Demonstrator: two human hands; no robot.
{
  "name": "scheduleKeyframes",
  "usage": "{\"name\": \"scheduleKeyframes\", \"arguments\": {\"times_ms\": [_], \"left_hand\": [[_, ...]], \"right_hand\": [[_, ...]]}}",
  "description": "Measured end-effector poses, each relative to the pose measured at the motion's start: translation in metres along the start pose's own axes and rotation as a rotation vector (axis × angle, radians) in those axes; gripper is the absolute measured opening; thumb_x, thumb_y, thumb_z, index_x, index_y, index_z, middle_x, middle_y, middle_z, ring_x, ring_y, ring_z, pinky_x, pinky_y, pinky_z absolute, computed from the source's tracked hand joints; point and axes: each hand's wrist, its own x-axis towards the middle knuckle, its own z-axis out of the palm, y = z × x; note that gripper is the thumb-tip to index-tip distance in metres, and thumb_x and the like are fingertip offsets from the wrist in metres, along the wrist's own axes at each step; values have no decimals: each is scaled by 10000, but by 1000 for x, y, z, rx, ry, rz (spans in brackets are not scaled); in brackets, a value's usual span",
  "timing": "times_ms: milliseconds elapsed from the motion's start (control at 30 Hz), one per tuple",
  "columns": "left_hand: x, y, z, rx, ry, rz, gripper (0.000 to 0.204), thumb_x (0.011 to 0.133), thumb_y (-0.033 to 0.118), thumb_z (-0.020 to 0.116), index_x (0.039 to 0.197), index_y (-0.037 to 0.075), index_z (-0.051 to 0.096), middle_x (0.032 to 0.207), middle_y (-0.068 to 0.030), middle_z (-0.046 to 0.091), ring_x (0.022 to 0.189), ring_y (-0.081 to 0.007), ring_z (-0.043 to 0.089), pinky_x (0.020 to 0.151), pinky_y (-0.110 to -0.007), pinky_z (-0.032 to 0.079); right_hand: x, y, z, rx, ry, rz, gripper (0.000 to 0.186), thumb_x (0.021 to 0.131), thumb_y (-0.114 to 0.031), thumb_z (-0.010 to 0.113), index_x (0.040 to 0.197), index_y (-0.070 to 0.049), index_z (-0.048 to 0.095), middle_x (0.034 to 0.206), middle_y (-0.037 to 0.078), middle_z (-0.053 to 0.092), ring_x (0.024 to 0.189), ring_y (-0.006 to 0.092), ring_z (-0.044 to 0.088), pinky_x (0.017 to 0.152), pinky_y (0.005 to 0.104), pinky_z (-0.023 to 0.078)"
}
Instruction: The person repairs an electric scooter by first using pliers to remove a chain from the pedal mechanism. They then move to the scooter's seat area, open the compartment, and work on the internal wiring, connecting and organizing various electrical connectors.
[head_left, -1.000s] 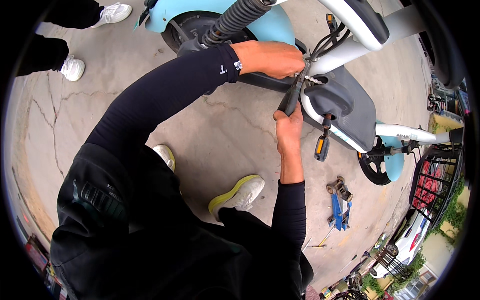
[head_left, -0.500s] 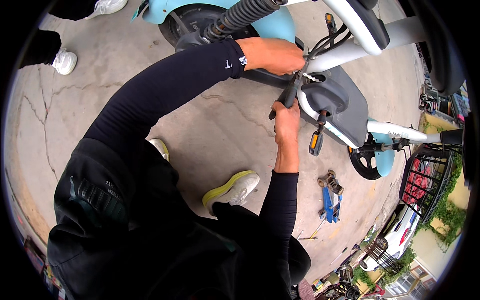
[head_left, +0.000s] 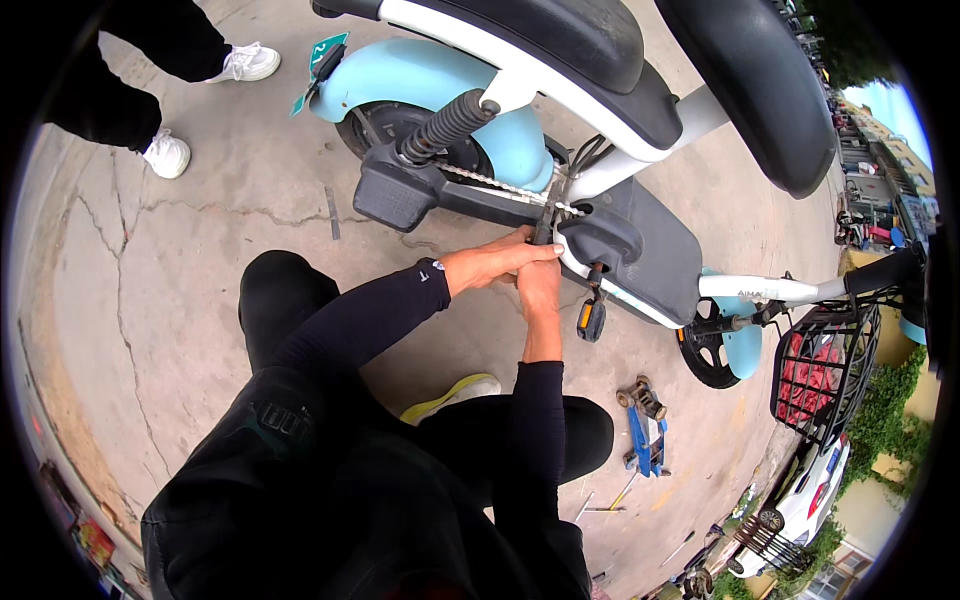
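A white-framed electric bicycle (head_left: pixel 640 160) with light-blue fenders stands in front of me. Its silver chain (head_left: pixel 500 183) runs along the rear arm towards the pedal housing (head_left: pixel 605 238). Beside that housing a long dark metal tool (head_left: pixel 551 205) lies across the chain; its exact kind I cannot make out. Both my hands close around its near end: my left hand (head_left: pixel 495 262) overlaps my right hand (head_left: pixel 540 285), its thumb on top. The hands hide the tool's handle. A pedal (head_left: pixel 591 320) with orange reflectors hangs just right of my right hand.
On the concrete at the right lie a blue floor jack (head_left: pixel 647 445) and thin rod-like tools (head_left: pixel 608 509). Another person's white shoes (head_left: pixel 167 155) are at the upper left. A dark flat strip (head_left: pixel 333 214) lies left of the bicycle. A white car (head_left: pixel 805 495) stands farther right.
My left hand has come down from beside the frame and joined my right hand on the tool's near end. The view has shifted, showing more of the saddle, rear wheel and chain.
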Motion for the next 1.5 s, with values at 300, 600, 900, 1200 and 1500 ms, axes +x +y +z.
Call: {"name": "scheduleKeyframes", "arguments": {"times_ms": [300,600,900,1200,1500], "left_hand": [[33,-14,-2,426,124,119,789,891,573,648,1283,-100,524,1202,-225,621,1117,-284,601,933,-384,484],[39,-22,8,494,385,187,764,877,592,628,1133,-128,619,1034,-243,683,972,-301,668,853,-399,518],[16,-25,16,49,101,-5,907,814,578,717,1353,-108,467,1331,-282,539,1253,-344,527,1047,-431,416],[21,-15,20,22,171,-69,919,821,614,708,1345,-104,474,1330,-278,533,1286,-333,505,1069,-436,399],[18,-16,10,160,17,6,920,834,635,683,1336,-108,479,1324,-283,531,1283,-342,500,1077,-442,390]], "right_hand": [[-22,25,7,-28,83,-187,652,847,-423,695,1309,6,528,1184,184,658,1109,321,638,914,405,484],[-13,19,8,131,70,-71,655,921,-447,633,1380,-3,486,1256,127,622,1117,234,601,911,366,470],[-26,-3,-13,-66,-54,127,615,923,-430,623,1311,37,522,1207,141,619,1077,233,580,892,373,463],[-11,31,-2,199,-23,91,651,906,-446,643,1332,27,506,1258,140,588,1113,240,561,941,380,446],[-27,10,-6,115,-34,64,644,876,-370,682,1350,24,493,1272,147,577,1160,242,542,966,387,438]]}}
